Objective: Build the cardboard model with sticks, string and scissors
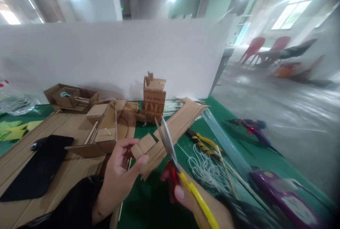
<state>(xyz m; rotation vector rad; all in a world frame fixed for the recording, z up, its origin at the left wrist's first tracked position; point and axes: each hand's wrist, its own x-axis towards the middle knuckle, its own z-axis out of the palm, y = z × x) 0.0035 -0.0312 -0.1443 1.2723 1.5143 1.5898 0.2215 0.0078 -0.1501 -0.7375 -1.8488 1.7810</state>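
My left hand pinches a small folded cardboard piece between thumb and fingers. Behind that piece a long cardboard strip slants up to the right. My right hand is closed round the red and yellow handles of a pair of scissors. The scissor blades are a little apart, point away from me and lie in front of the strip, just right of the small piece. Whether they touch the cardboard cannot be told.
Cardboard models and a black tablet lie left. A cardboard tower stands near the white partition. At right are pliers, white cord, a glue gun and a purple device.
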